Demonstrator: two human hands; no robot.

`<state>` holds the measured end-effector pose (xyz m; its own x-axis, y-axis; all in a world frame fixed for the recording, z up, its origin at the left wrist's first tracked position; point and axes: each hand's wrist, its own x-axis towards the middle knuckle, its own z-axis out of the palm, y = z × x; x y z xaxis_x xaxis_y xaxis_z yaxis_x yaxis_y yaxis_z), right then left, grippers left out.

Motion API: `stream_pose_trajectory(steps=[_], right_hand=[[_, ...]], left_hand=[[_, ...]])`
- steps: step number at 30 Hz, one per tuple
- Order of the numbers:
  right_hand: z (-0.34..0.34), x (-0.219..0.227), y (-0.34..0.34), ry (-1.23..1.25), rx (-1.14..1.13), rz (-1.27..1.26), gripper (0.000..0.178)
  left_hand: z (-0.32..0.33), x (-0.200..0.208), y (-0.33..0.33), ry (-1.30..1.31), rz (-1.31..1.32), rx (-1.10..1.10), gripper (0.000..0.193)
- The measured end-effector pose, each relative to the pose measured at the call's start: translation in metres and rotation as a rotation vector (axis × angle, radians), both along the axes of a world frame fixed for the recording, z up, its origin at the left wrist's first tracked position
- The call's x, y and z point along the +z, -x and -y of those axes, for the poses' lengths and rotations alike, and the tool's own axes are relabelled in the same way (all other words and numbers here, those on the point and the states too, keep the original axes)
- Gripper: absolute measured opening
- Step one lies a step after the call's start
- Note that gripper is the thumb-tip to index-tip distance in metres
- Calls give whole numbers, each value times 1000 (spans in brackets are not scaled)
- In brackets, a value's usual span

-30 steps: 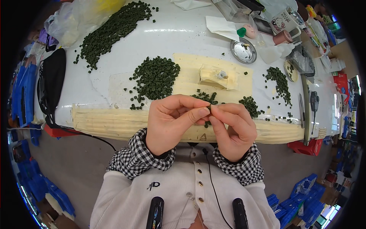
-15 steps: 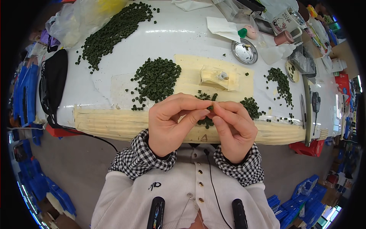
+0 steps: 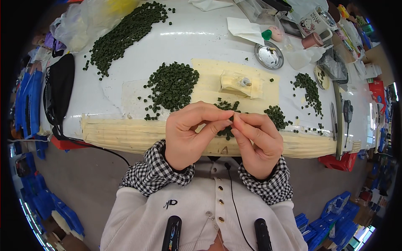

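My left hand [image 3: 186, 134] and my right hand [image 3: 260, 142] meet fingertip to fingertip just above the table's near edge. Both are closed in a pinch, thumb against forefinger. A small dark green piece [image 3: 231, 119] shows between the fingertips, mostly hidden by them. Behind my hands lies a little heap of similar dark green pieces [image 3: 226, 104], partly covered. Another small heap [image 3: 275, 116] is just right of my right hand. A larger middle pile of green pieces [image 3: 173, 85] sits beyond my left hand. Past my fingers, a tape-covered block [image 3: 235, 85] with a small pale knob stands on a yellowish sheet [image 3: 205, 71].
A long green pile [image 3: 125, 35] spreads at the far left, near plastic bags [image 3: 90, 23]. At right are a scattered green pile [image 3: 308, 92], a round metal dish [image 3: 268, 56], tweezers [image 3: 333, 121], a white mug [image 3: 314, 23] and clear boxes [image 3: 333, 67]. A black cloth [image 3: 57, 90] hangs at left.
My right hand has turned slightly, its thumb shifting a little to the left. My left hand has moved very slightly to the right. The fingertips stay together.
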<state>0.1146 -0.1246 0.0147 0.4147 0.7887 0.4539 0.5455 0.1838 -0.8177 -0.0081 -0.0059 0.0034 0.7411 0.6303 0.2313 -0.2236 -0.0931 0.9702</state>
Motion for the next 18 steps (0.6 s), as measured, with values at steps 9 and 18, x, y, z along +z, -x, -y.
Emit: stream_pose_trajectory(steps=[9,18], right_hand=[[-1,1,0,-16,-7,-9,27],[-1,3,1,-22,0,9,28]], left_hand=[[3,0,0,319,87,-54,16],[3,0,1,297,80,-39,15]])
